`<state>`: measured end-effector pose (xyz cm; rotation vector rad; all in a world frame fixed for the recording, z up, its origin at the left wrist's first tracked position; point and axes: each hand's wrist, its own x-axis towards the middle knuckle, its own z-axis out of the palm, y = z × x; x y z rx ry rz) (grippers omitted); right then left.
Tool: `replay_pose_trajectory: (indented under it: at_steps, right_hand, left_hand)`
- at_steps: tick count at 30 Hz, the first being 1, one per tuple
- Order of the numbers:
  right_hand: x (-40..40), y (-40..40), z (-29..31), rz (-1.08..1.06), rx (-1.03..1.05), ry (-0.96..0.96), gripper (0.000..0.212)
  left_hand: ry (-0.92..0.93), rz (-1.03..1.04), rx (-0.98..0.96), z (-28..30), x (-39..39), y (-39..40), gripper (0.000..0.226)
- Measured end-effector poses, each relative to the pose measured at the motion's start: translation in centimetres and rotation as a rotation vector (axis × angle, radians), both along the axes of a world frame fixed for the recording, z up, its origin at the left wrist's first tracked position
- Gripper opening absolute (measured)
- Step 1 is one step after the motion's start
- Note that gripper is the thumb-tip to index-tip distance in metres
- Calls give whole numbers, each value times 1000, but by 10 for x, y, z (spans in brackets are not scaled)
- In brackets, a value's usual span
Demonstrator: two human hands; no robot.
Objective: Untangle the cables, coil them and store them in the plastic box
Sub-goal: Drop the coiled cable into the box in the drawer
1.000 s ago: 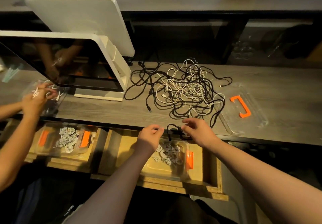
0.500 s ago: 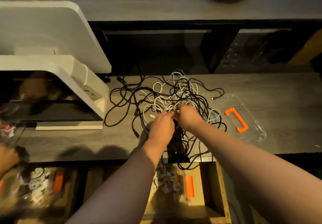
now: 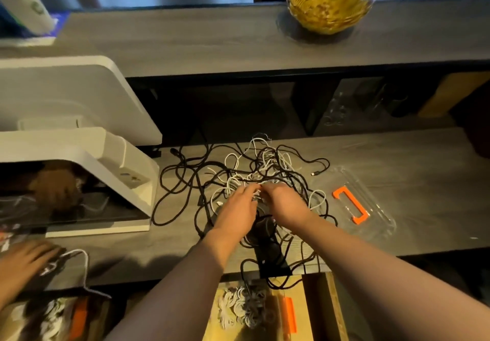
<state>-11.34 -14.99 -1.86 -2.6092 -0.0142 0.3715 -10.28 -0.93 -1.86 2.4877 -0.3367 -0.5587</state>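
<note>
A tangle of black and white cables (image 3: pixel 265 165) lies on the grey desk (image 3: pixel 424 181). My left hand (image 3: pixel 237 208) and my right hand (image 3: pixel 287 205) are side by side in the middle of the heap, fingertips meeting on white cable strands, which they seem to pinch. Under my wrists sits a dark bundle of black cable (image 3: pixel 263 228), with loops hanging over the desk's front edge. Below that edge, the clear plastic box (image 3: pixel 289 314) with an orange latch sits in a wooden drawer and holds several coiled white cables.
The clear lid with an orange handle (image 3: pixel 350 204) lies right of the heap. A white terminal screen (image 3: pixel 114 171) stands at the left. Another person's hand (image 3: pixel 21 263) holds a white cable at lower left, above a second box (image 3: pixel 77 316). A yellow basket (image 3: pixel 327 3) sits on the upper shelf.
Both my hands moved from the desk's front edge up into the middle of the tangle. The view tilted upward. The other person's hand dropped to the desk's front edge.
</note>
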Motion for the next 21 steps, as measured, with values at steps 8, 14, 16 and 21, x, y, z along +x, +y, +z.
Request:
replay_pose_trajectory:
  at_steps: [8, 14, 16, 21]
  right_hand:
    - [-20, -9, 80, -6, 253, -281, 17]
    - [-39, -24, 115, -34, 353, -365, 19]
    - [-44, -26, 127, -46, 413, -376, 19]
    - [-49, -31, 151, -66, 508, -430, 18]
  left_hand:
    - [-286, 151, -43, 65, 2, -17, 11]
    - [-408, 182, -77, 94, -6, -30, 16]
    - [-420, 227, -97, 100, -10, -33, 13]
    - [-384, 380, -248, 109, -13, -28, 28]
